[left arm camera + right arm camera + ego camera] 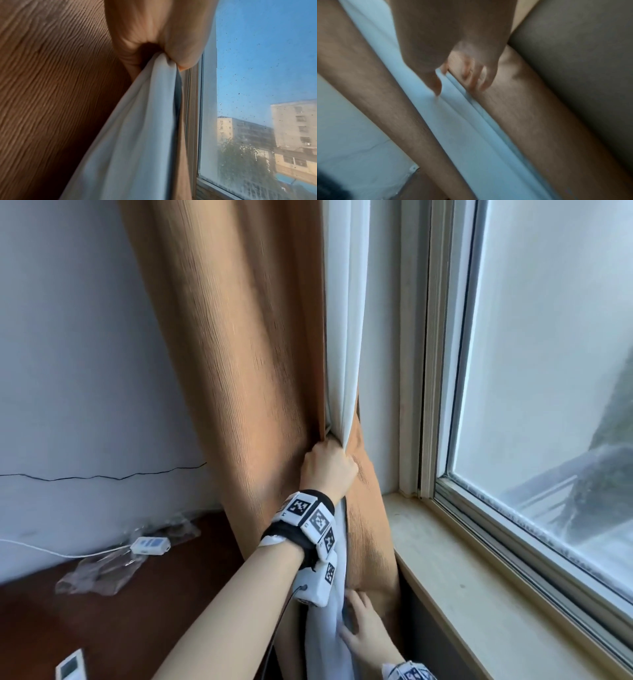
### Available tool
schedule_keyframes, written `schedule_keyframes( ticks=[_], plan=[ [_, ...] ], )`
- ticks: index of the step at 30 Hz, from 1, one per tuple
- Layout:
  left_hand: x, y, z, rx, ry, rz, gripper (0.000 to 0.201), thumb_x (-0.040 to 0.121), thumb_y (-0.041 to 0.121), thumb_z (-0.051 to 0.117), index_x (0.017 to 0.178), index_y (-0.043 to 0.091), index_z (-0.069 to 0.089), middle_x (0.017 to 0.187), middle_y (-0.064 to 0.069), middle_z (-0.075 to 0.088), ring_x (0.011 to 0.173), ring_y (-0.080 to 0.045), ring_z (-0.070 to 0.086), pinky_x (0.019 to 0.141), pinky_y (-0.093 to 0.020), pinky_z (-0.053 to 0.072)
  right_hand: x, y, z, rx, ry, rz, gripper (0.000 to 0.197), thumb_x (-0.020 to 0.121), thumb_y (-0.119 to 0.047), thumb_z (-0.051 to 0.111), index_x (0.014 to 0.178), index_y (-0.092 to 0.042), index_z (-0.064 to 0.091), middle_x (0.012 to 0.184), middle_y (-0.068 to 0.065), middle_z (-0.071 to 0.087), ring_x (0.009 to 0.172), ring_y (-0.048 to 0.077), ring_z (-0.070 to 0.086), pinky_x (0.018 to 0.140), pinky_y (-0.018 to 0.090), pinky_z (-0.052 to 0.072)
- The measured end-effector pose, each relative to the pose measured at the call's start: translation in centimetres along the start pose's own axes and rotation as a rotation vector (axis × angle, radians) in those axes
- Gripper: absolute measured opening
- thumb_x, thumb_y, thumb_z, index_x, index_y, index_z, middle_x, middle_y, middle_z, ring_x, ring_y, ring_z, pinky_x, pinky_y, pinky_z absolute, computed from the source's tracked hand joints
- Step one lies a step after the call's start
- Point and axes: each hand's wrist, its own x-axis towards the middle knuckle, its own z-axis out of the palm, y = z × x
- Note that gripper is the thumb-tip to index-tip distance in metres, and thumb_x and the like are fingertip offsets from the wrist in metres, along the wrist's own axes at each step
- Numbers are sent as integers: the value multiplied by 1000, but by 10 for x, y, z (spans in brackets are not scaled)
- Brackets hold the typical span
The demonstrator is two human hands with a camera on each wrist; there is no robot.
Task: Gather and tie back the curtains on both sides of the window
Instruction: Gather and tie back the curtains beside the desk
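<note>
The tan curtain with its white lining hangs to the left of the window. My left hand grips the curtain bunched together at sill height. In the left wrist view that left hand squeezes the white lining against the tan curtain. Lower down, my right hand lies on the hanging part with fingers spread. In the blurred right wrist view my right hand has its thumb on the white lining and its fingers on the tan curtain. No tie-back shows.
The window sill runs along the right, under the window frame. To the left is a dark wooden surface with a white device on a cable, a clear plastic bag and a white remote. A bare wall stands behind.
</note>
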Motion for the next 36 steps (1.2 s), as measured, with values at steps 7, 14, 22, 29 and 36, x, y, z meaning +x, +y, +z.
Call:
schedule_keyframes(
  ticks=[7,14,22,29,36],
  plan=[
    [-2,-5,-2,48,33,10,22,88,10,44,100,-2,57,106,-26,63,100,-44,60,82,-43,48,-8,-72,-83,115,455,-135,14,81,-18,61,79,-32,57,52,-11,53,45,1,42,50,18,38],
    [-5,-8,-1,199,44,126,29,96,16,33,112,8,56,106,-14,65,99,-33,65,80,-38,50,49,-242,-214,204,421,-246,80,78,-45,74,140,-32,26,136,-20,43,118,-12,45,97,16,39],
    [-10,-7,-18,170,-14,157,27,97,23,37,99,6,59,96,-18,68,91,-36,66,75,-40,55,127,-282,-232,165,180,73,97,78,-32,75,148,-29,8,117,2,56,96,19,59,73,35,56],
    [0,-15,-45,64,-404,240,45,88,42,60,118,10,53,112,-7,63,103,-23,60,86,-29,46,127,-282,-231,-179,138,12,50,86,-14,47,134,-9,37,106,12,58,89,27,60,64,27,48],
    [-11,-37,-53,-261,-416,182,25,94,26,55,100,5,66,81,-5,62,77,-22,57,91,-46,51,120,-274,-242,-252,147,-51,23,86,-11,45,108,-10,49,97,6,53,88,24,52,69,24,39]
  ],
)
